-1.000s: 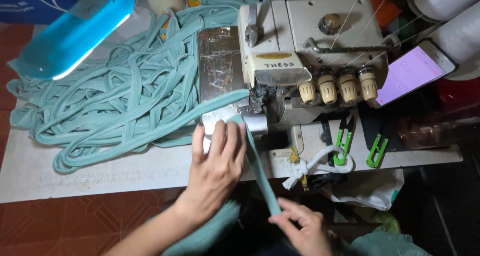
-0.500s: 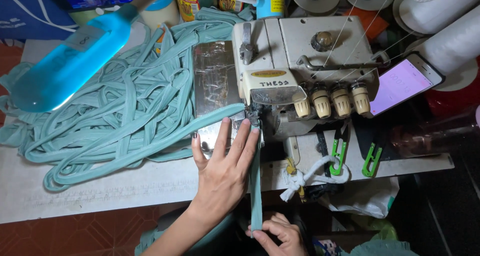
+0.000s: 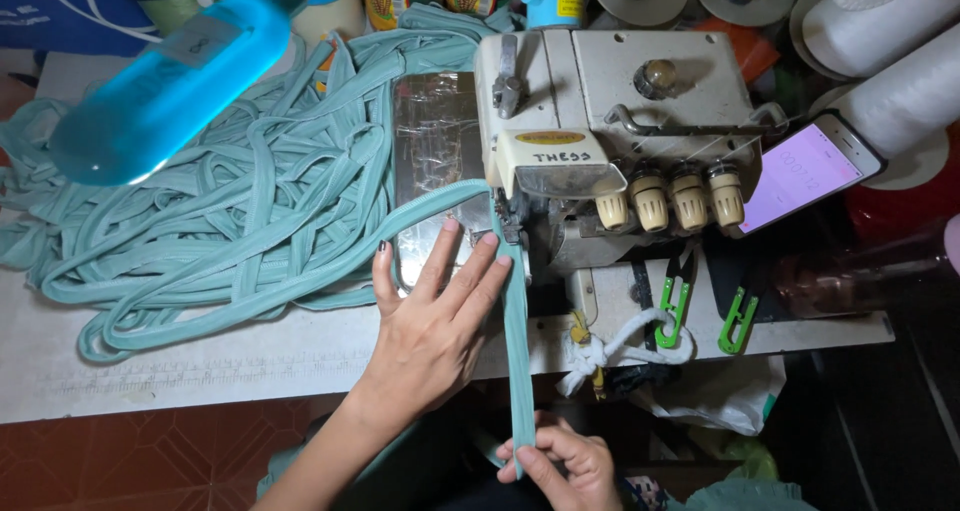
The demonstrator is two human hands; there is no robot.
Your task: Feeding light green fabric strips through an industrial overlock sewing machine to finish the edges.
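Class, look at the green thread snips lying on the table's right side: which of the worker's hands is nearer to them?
Right. The right hand sits below the table edge, under the green thread snips; the left hand lies farther left.

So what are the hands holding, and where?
The right hand pinches the long teal fabric strip at its lower end; the left hand lies flat, holding nothing.

Four tension knobs (image 3: 612,209); two green snips (image 3: 676,301); one phone (image 3: 808,169).
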